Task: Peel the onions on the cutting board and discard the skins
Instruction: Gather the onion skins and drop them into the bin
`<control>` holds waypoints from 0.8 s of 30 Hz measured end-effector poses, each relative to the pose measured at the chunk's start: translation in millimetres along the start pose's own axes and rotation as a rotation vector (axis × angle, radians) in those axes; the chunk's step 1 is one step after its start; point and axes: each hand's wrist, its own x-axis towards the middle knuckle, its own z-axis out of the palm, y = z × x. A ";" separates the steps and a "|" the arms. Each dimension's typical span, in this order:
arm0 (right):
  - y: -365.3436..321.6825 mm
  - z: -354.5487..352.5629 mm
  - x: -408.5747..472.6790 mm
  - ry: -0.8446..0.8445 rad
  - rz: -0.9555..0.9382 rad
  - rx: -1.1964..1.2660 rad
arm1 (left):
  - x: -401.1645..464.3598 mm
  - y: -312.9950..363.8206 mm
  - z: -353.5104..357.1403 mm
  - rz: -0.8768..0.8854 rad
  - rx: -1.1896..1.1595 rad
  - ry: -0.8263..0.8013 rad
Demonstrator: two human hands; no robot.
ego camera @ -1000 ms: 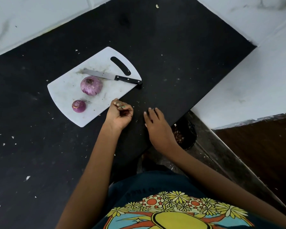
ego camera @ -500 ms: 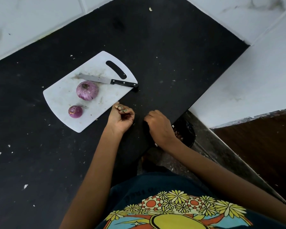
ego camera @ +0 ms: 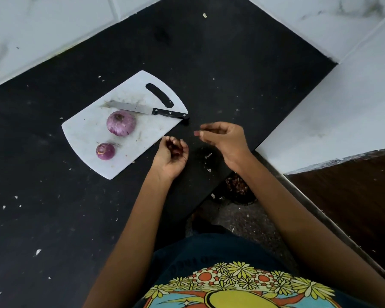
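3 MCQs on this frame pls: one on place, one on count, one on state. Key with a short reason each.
1. Where does the knife lie?
A. on the cutting board, beyond the big onion
B. on the floor
C. in the right hand

2. How many onions are on the board?
A. one
B. two
C. four

3. What is the left hand doing?
A. gripping the knife
B. pressing the small onion
C. cupped palm up beside the board, dark scraps in it

Key: 1 A, the blade rests on the board, handle reaching its edge. 2 B, one big and one small. 3 C, its fingers curl over scraps, off the board.
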 end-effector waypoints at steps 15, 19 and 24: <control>14.5 43.1 -38.1 0.187 -0.515 -0.555 | -10.2 -15.0 7.3 -0.113 -0.031 -0.163; 14.6 37.8 -40.5 0.311 -0.534 -0.379 | -10.5 -23.9 8.0 -0.107 -0.008 -0.170; 19.5 23.5 -49.8 0.391 -0.473 -0.238 | -25.1 -47.4 17.7 -0.134 0.034 -0.232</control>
